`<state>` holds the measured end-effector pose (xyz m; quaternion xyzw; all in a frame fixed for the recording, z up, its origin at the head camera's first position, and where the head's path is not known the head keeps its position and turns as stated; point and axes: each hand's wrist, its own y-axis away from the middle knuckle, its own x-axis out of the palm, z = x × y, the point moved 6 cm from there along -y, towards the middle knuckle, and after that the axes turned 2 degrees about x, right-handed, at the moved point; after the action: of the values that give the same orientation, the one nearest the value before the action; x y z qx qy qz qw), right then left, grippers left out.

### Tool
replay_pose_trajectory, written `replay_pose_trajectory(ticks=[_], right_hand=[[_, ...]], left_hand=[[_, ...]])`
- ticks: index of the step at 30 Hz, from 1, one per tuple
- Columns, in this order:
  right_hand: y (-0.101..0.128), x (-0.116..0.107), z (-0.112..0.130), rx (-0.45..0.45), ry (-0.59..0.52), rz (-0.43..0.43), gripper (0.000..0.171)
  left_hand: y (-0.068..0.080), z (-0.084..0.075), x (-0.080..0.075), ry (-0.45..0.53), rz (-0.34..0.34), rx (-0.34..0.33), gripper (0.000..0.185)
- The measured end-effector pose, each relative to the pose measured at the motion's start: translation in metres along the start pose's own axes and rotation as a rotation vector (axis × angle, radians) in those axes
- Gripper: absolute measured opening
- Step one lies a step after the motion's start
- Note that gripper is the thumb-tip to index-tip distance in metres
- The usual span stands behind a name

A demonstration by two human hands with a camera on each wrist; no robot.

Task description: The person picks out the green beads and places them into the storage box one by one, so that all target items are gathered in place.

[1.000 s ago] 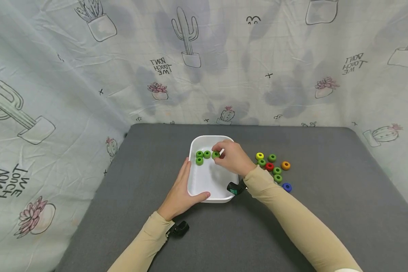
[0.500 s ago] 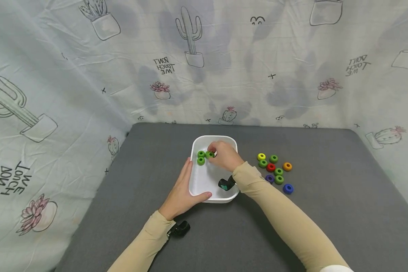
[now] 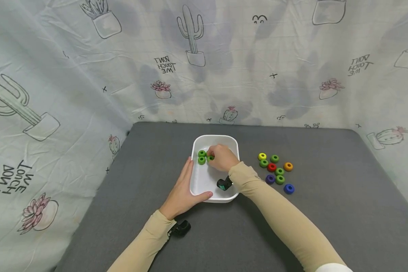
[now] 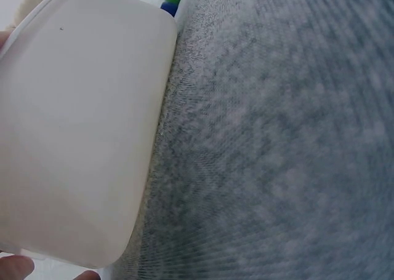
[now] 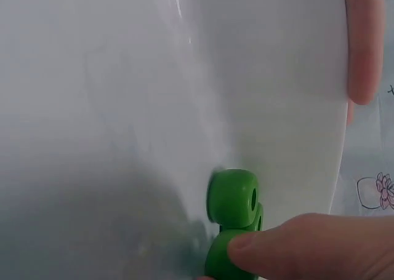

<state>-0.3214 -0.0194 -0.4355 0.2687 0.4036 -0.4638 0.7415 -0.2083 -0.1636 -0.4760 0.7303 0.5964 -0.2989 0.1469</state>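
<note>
A white tray (image 3: 204, 181) stands on the table, with green ring-shaped beads at its far left. Along the tray's left side lie the straight fingers of my left hand (image 3: 181, 192), its thumb out over the near rim. My right hand (image 3: 222, 158) reaches inside and pinches a green bead (image 3: 210, 158); in the right wrist view the thumb presses on this bead (image 5: 225, 255). Two more green beads, one far (image 3: 202, 153) and one near (image 3: 201, 160), sit just left of it. My right fingers hide part of that corner. The left wrist view shows the tray's outer wall (image 4: 80, 126).
Right of the tray lie several loose beads: yellow (image 3: 262, 156), red (image 3: 271, 167), orange (image 3: 288, 166), purple (image 3: 270, 179), blue (image 3: 289, 189) and green (image 3: 274, 158). A printed curtain (image 3: 244, 75) hangs behind the grey table (image 3: 326, 181).
My right hand has moved left inside the tray with the green bead, close to the other green beads. My left hand has stayed at the tray's side. The purple bead has come into view.
</note>
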Motion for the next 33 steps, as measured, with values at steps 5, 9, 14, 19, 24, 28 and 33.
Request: replay_pose_trajectory(ticks=[5,9,14,19,24,28,33], right_hand=[[0.0007,0.0010,-0.0012,0.005,0.004,0.009,0.024],[0.0010,0.0012,-0.0025,0.005,0.002,0.006,0.025],[0.0012,0.0008,-0.0029,0.006,0.005,0.003,0.025],[-0.0015,0.0007,-0.0031,0.001,0.005,-0.013,0.022],[-0.0051,0.0022,-0.0062,0.015,-0.001,-0.026,0.019],[-0.0060,0.0032,-0.0087,0.028,-0.006,-0.019,0.018],[-0.0046,0.0009,-0.0080,0.031,-0.027,-0.021,0.018]], left_hand=[[-0.0001,0.0000,0.0010,-0.006,0.002,-0.002,0.126],[-0.0001,0.0008,0.0017,-0.010,0.001,0.002,0.125],[-0.0003,0.0014,0.0019,-0.009,0.001,-0.003,0.126],[-0.0005,0.0012,0.0010,-0.004,0.003,-0.013,0.127],[-0.0007,0.0009,0.0008,-0.004,0.006,-0.017,0.127],[-0.0004,0.0007,0.0007,-0.001,0.006,-0.015,0.127],[-0.0002,0.0014,0.0006,0.001,0.003,-0.007,0.127]])
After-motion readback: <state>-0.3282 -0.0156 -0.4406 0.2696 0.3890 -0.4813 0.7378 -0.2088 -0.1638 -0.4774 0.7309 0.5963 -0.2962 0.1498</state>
